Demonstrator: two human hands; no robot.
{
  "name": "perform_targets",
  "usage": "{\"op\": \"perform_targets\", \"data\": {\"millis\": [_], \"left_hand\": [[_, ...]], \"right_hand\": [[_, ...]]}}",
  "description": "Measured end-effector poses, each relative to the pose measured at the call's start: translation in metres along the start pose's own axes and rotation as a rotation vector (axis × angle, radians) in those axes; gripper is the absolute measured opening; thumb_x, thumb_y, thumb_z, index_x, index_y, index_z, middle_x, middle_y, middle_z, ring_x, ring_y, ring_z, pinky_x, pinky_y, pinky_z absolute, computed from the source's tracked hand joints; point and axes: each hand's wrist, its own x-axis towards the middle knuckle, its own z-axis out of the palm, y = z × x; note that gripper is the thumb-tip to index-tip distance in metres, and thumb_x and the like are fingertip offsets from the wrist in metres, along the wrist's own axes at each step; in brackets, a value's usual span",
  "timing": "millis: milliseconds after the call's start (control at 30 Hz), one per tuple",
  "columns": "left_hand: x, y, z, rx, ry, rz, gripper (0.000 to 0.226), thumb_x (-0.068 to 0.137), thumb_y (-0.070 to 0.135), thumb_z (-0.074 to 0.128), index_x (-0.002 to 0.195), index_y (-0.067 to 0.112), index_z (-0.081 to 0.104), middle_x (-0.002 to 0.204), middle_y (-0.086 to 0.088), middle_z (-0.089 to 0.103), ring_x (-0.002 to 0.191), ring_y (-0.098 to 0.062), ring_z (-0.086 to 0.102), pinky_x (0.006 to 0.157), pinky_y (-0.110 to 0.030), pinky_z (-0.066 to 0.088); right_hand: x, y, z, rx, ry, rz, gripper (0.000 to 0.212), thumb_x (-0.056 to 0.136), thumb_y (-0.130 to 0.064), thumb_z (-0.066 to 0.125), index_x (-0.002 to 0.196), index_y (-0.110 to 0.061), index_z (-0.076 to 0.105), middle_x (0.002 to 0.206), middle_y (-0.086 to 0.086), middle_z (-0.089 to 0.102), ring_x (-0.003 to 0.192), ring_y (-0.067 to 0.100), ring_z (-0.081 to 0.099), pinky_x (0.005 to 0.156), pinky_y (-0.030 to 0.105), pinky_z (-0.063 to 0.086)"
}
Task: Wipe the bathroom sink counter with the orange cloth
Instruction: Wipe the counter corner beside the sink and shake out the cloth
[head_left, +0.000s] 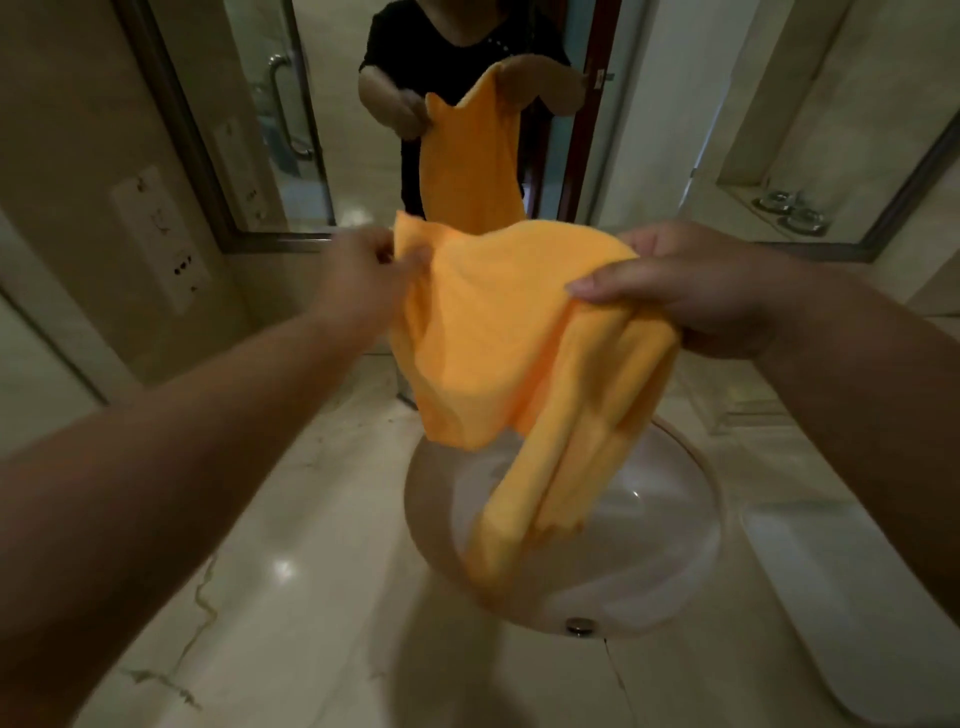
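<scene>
Holding the orange cloth (498, 332) spread above the sink basin (675, 519), your left hand (358, 275) and right hand (691, 291) pinch its top corners; next, fold it and press it to the counter (291, 545).

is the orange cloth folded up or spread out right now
Partly spread: the orange cloth hangs loosely between left hand and right hand, over the sink.

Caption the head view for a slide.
Both hands, left and right, hold the orange cloth above the sink.
</scene>
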Motion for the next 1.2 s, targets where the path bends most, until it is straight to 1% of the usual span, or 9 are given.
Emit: {"op": "perform_targets", "data": {"millis": [100,200,300,467,567,700,900,1067,1200], "left_hand": [[-0.013,-0.017,0.035,-0.361,-0.226,-0.295,0.034,0.094,0.033,0.045,0.12,0.011,0.052,0.118,-0.014,0.062,0.09,-0.018,0.064,0.075,-0.031,0.051],[-0.052,-0.048,0.065,-0.537,-0.513,-0.484,0.055,0.082,0.052,0.05,0.134,0.036,0.039,0.141,0.006,0.047,0.13,-0.019,0.043,0.109,-0.047,0.031],[-0.106,-0.085,0.082,-0.22,-0.724,-0.621,0.041,0.088,0.051,0.048,0.115,0.025,0.062,0.128,-0.009,0.06,0.119,-0.029,0.054,0.105,-0.044,0.04],[-0.131,-0.099,0.088,0.025,-1.186,-0.71,0.044,0.077,0.05,0.057,0.104,0.016,0.064,0.106,-0.014,0.067,0.095,-0.028,0.064,0.081,-0.036,0.053],[-0.133,-0.095,0.098,-0.041,-1.375,-0.73,0.041,0.069,0.045,0.058,0.097,0.016,0.054,0.085,-0.012,0.05,0.068,-0.018,0.048,0.059,-0.025,0.043],[-0.136,-0.093,0.109,-0.222,-1.528,-0.803,0.048,0.072,0.036,0.06,0.113,0.011,0.059,0.114,-0.014,0.059,0.093,-0.022,0.058,0.08,-0.031,0.047],[-0.12,-0.066,0.111,-0.333,-1.235,-0.576,0.012,0.079,0.008,0.061,0.084,0.018,0.067,0.079,0.005,0.07,0.073,-0.01,0.064,0.071,-0.025,0.051],[-0.065,-0.07,0.077,-0.29,-0.942,-0.607,0.041,0.037,0.018,0.074,0.077,0.017,0.064,0.065,0.005,0.065,0.073,-0.016,0.053,0.07,-0.029,0.037],[-0.037,-0.059,0.046,-0.387,-0.738,-0.611,0.022,0.072,0.024,0.066,0.091,0.014,0.062,0.079,-0.004,0.061,0.076,-0.018,0.053,0.073,-0.029,0.041]], "right_hand": [[-0.001,0.011,0.001,0.182,0.028,0.019,0.036,0.056,-0.026,0.075,0.09,-0.018,0.063,0.075,-0.004,0.068,0.069,0.01,0.066,0.06,0.024,0.052],[-0.006,0.021,0.004,0.374,0.032,-0.011,0.028,0.064,-0.015,0.065,0.091,-0.013,0.061,0.072,-0.001,0.067,0.066,0.009,0.066,0.06,0.023,0.055],[-0.012,0.029,0.003,0.5,0.098,-0.037,0.021,0.064,-0.009,0.062,0.084,-0.013,0.058,0.073,0.004,0.063,0.069,0.014,0.063,0.065,0.027,0.055],[-0.023,0.03,-0.004,0.705,0.242,-0.083,0.019,0.062,-0.005,0.062,0.079,-0.012,0.058,0.067,0.002,0.067,0.066,0.014,0.066,0.068,0.03,0.058],[-0.033,0.027,-0.014,0.802,0.328,-0.11,0.019,0.061,-0.007,0.057,0.079,-0.008,0.061,0.066,0.005,0.07,0.066,0.017,0.069,0.065,0.032,0.059],[-0.049,0.024,-0.03,0.817,0.35,-0.147,0.037,0.055,-0.006,0.064,0.092,0.001,0.067,0.082,0.012,0.073,0.086,0.026,0.07,0.079,0.043,0.057],[-0.076,0.022,-0.059,0.688,0.401,-0.194,0.019,0.074,-0.004,0.049,0.089,-0.004,0.06,0.082,0.007,0.069,0.087,0.021,0.068,0.079,0.039,0.057],[-0.095,0.037,-0.088,0.421,0.443,-0.114,0.02,0.072,-0.001,0.058,0.084,-0.016,0.054,0.08,0.0,0.061,0.078,0.011,0.063,0.072,0.027,0.058],[-0.093,0.06,-0.105,0.265,0.533,0.098,0.028,0.076,0.006,0.057,0.093,-0.016,0.056,0.094,0.004,0.061,0.093,0.019,0.06,0.059,0.023,0.058]]}}
